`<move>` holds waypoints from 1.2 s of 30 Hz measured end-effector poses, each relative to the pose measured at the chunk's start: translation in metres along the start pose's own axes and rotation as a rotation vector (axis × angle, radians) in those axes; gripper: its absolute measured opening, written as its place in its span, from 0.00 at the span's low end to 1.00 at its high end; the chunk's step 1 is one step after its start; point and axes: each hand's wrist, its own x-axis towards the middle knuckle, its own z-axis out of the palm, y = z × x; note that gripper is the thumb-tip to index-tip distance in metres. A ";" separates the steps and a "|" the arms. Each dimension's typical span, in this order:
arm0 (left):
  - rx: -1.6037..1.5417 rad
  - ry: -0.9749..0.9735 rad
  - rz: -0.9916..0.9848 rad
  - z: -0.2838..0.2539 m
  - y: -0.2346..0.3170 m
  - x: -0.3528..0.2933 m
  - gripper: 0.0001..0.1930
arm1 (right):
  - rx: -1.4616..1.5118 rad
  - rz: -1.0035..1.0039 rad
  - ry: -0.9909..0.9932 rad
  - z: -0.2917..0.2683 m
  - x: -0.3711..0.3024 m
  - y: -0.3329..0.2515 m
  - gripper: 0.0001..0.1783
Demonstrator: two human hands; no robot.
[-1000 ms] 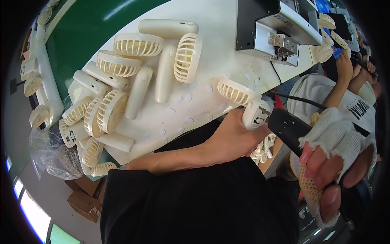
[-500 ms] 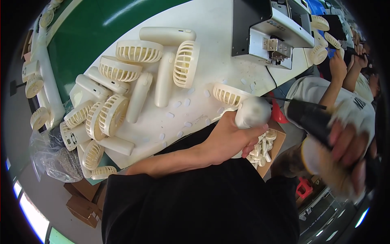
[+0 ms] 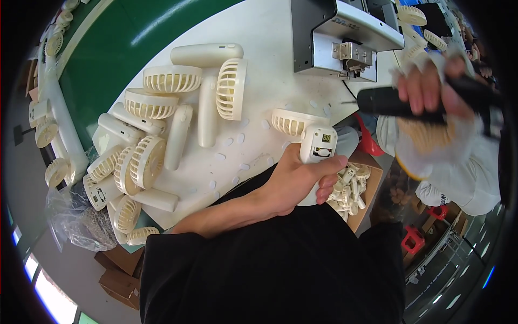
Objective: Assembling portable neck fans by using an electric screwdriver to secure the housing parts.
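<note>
My left hand [image 3: 302, 178] is wrapped around the handle of a cream handheld fan [image 3: 319, 141]. The handle's end faces up, showing a small dark display and a cutout, while the round slatted head sticks out to the left over the table edge. At the right, my right hand [image 3: 431, 94] is blurred by motion but closed around a black electric screwdriver [image 3: 380, 100]. Its thin bit points left, above and to the right of the fan's end, apart from it. Several more cream fans [image 3: 208, 110] lie piled on the table to the left.
Small pale oval pieces [image 3: 220, 156] are scattered on the white table [image 3: 259, 32]. A metal-and-black machine [image 3: 350, 32] stands at the back. Below the table edge sits a cardboard box [image 3: 372, 189] of cream fans. Another person [image 3: 458, 178] is at the right, near red stools [image 3: 413, 239].
My right hand has lifted the screwdriver from the lower right, and its bit now points left. The fan's handle end, blurred before, now shows its display. The view has shifted slightly.
</note>
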 end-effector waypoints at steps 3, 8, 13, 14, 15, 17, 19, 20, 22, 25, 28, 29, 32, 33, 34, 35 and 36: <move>0.007 -0.003 0.015 0.002 -0.004 0.002 0.12 | -0.065 0.009 0.127 0.046 -0.027 -0.034 0.19; 0.038 0.009 0.016 0.003 -0.005 0.003 0.12 | -0.165 -0.121 0.175 0.079 -0.057 -0.055 0.23; 0.041 0.041 0.014 0.003 -0.006 0.002 0.12 | -0.319 0.032 0.142 0.076 -0.054 -0.046 0.23; 0.035 0.046 0.021 0.003 -0.006 0.002 0.12 | -0.315 0.036 0.134 0.075 -0.053 -0.042 0.23; 0.054 0.035 0.027 0.005 -0.007 0.002 0.11 | -0.258 0.012 0.097 0.074 -0.052 -0.037 0.23; 0.091 0.016 0.039 0.007 -0.007 0.003 0.10 | -0.141 -0.032 0.027 0.075 -0.049 -0.028 0.23; 0.086 0.013 0.034 0.005 -0.009 0.003 0.08 | -0.160 -0.055 0.099 0.085 -0.055 -0.020 0.23; 0.090 0.002 0.024 0.004 -0.009 0.004 0.07 | -0.185 -0.086 0.178 0.090 -0.059 -0.017 0.22; 0.090 -0.010 0.008 0.002 -0.009 0.006 0.05 | -0.213 -0.111 0.262 0.090 -0.060 -0.017 0.22; 0.093 -0.021 0.024 0.002 -0.005 0.005 0.05 | -0.162 0.020 0.148 0.080 -0.056 -0.027 0.22; 0.103 -0.020 0.029 0.004 -0.004 0.007 0.05 | -0.251 0.042 0.112 0.078 -0.056 -0.032 0.22; 0.112 -0.020 0.036 0.005 -0.003 0.007 0.05 | -0.296 0.048 0.092 0.079 -0.057 -0.033 0.22; 0.110 -0.019 0.028 0.004 -0.008 0.005 0.06 | -0.287 0.025 0.105 0.082 -0.061 -0.029 0.22; 0.110 -0.018 0.026 0.004 -0.011 0.005 0.06 | -0.283 0.012 0.110 0.083 -0.062 -0.030 0.22; 0.134 -0.026 0.027 0.003 -0.013 0.004 0.06 | -0.286 -0.012 0.116 0.083 -0.062 -0.031 0.22; 0.113 -0.006 0.023 0.002 -0.016 0.003 0.06 | -0.321 0.002 0.101 0.083 -0.061 -0.032 0.22; 0.093 0.016 0.020 0.001 -0.019 0.001 0.07 | -0.354 0.015 0.086 0.084 -0.061 -0.034 0.22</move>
